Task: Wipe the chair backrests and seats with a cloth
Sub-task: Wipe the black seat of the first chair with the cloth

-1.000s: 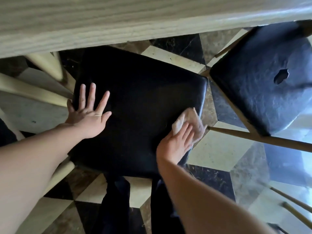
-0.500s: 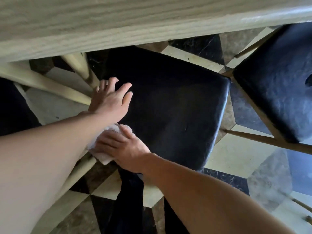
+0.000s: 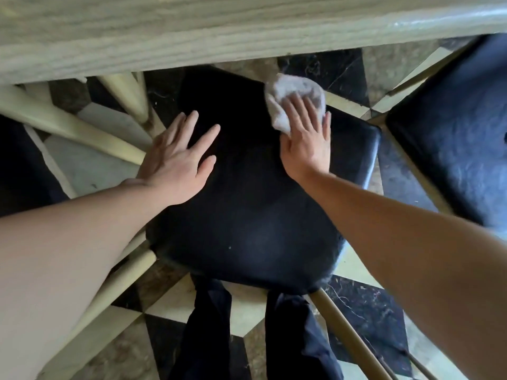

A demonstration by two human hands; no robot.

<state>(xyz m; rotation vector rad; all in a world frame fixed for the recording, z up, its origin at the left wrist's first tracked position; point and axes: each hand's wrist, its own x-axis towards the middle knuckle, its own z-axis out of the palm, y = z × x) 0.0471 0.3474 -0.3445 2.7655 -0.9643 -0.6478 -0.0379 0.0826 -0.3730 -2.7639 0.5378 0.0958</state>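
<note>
A black padded chair seat (image 3: 247,215) fills the middle of the view, partly tucked under a table. My left hand (image 3: 178,157) lies flat on the seat's left side, fingers spread, holding nothing. My right hand (image 3: 307,141) presses flat on a crumpled white cloth (image 3: 290,97) at the seat's far right corner. Only the cloth's far part shows beyond my fingers. No backrest of this chair is in view.
A light wooden table edge (image 3: 192,37) runs across the top. Pale wooden legs (image 3: 68,124) stand at the left. A second black seat (image 3: 452,133) sits at the right on thin legs (image 3: 348,335). The floor (image 3: 370,311) is chequered tile. My dark trouser legs (image 3: 208,333) are below.
My right hand swept the cloth from the seat's near left edge across to its far right corner. My left hand slid a little inward on the seat and spread flat.
</note>
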